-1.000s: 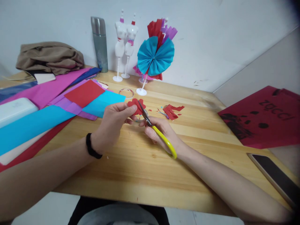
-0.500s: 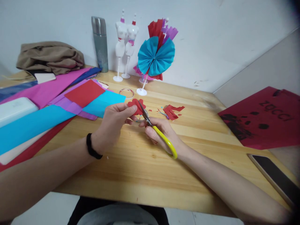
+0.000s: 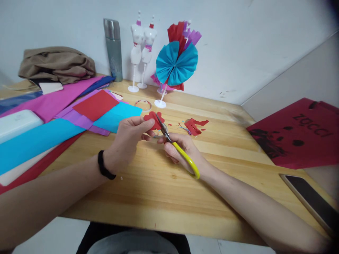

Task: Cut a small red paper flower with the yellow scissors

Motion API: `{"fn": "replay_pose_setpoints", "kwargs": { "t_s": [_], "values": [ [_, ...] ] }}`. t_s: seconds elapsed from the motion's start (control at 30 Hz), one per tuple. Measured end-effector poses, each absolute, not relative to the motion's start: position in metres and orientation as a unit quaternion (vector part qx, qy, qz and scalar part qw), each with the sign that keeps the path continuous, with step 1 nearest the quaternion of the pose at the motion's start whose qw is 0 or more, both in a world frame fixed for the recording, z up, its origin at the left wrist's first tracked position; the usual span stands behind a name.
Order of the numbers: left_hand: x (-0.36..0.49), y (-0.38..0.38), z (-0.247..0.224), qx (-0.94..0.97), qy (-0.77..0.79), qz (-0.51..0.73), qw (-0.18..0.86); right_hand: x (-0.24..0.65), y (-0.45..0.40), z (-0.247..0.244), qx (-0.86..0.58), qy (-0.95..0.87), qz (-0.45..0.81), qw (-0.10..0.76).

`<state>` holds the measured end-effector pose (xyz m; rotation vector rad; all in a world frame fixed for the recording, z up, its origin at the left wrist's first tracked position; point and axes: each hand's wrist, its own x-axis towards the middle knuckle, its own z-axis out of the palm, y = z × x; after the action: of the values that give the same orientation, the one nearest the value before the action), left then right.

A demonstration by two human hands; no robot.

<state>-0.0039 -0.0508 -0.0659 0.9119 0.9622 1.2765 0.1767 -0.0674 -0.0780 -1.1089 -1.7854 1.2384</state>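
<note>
Between the thumb and fingers of my left hand (image 3: 132,134) is a small red paper flower (image 3: 153,119) with a scalloped edge. My right hand (image 3: 182,146) is closed round yellow-handled scissors (image 3: 186,157), their blades pointing up and left. The blade tips lie over the flower's right part; I cannot tell whether they cut into it. Just behind the hands is a ring of tape (image 3: 164,129), partly hidden by the scissors and fingers. Red paper scraps (image 3: 195,126) lie on the table right of the blades.
Coloured paper sheets (image 3: 53,137) and a white box-like object (image 3: 18,124) cover the left. At the back stand a bottle (image 3: 113,53), white mannequins (image 3: 136,53) and one with a blue pleated fan (image 3: 177,63). A red bag (image 3: 296,134) and a phone (image 3: 309,199) are right.
Almost nothing differs. Both hands keep their place, with the scissors and the red flower held as before; any shift of the blades is very slight.
</note>
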Motion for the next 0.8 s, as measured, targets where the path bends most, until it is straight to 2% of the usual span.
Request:
{"fn": "replay_pose_setpoints", "kwargs": {
  "t_s": [0.8],
  "values": [
    [-0.0065, -0.0486, -0.0619, 0.406, 0.388, 0.552, 0.616, 0.1775, -0.0673, -0.0791, -0.424, -0.679, 0.483, 0.354]
  ]
}}
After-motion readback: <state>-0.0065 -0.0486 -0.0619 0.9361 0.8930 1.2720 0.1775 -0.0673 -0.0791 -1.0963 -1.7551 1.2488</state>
